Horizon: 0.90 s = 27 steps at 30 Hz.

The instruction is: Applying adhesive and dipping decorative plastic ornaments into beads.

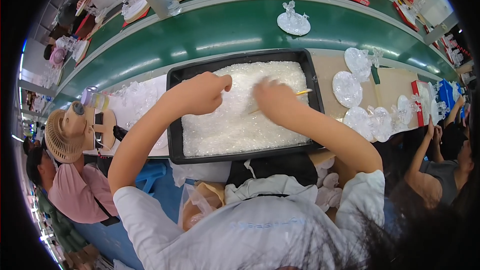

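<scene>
A black tray (pixel 171 120) in front of me is filled with clear, glittering granules (pixel 240 135). Over its left part hovers my left hand (pixel 206 93), closed, with the index finger bent and the fingertips turned down. Whatever it pinches, if anything, is too small or hidden to see. My right hand (pixel 274 101) is over the middle of the tray, its fingers smeared by motion. A thin yellow stick (pixel 303 92), perhaps a brush, shows on both sides of this hand. Whether it is held or lies on the granules is unclear.
Right of the tray are several white glittery discs (pixel 347 89) with clear figures. Another decorated disc (pixel 293 23) sits on the green belt (pixel 225 32) beyond. Clear pieces (pixel 137 101) are heaped left, near a tan fan (pixel 65 132). Co-workers sit on both sides.
</scene>
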### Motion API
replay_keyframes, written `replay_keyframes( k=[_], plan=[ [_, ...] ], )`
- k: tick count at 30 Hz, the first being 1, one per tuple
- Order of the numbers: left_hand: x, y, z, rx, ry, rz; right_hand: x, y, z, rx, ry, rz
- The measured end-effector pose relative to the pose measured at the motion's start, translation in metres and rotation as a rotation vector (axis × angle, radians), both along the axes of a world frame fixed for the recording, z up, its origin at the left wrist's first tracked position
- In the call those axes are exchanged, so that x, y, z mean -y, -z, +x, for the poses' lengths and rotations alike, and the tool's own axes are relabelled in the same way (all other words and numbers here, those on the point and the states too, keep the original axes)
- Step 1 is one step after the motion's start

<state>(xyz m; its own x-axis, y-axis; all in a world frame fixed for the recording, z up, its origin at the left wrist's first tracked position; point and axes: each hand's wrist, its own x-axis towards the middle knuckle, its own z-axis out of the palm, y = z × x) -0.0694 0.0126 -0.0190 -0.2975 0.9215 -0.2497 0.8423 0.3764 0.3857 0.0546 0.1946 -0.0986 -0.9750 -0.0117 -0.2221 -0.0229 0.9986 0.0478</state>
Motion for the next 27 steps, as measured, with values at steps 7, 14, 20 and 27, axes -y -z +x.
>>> replay_keyframes(
  k=[7, 14, 20, 27],
  plan=[
    [0.026, -0.014, 0.007, -0.053, 0.108, 0.016, -0.003, -0.032, 0.016, -0.467, -0.426, -0.285],
    [0.026, 0.011, 0.022, -0.330, -0.312, 0.010, -0.018, -0.052, 0.026, -0.099, -0.311, -0.223],
    [0.049, -0.003, 0.055, -0.419, -0.351, -0.005, -0.031, -0.063, 0.034, -0.313, -0.215, -0.604],
    [0.071, -0.001, 0.076, -0.852, 0.072, 0.312, -0.032, -0.079, 0.026, -0.120, -0.030, -0.778]
  ],
)
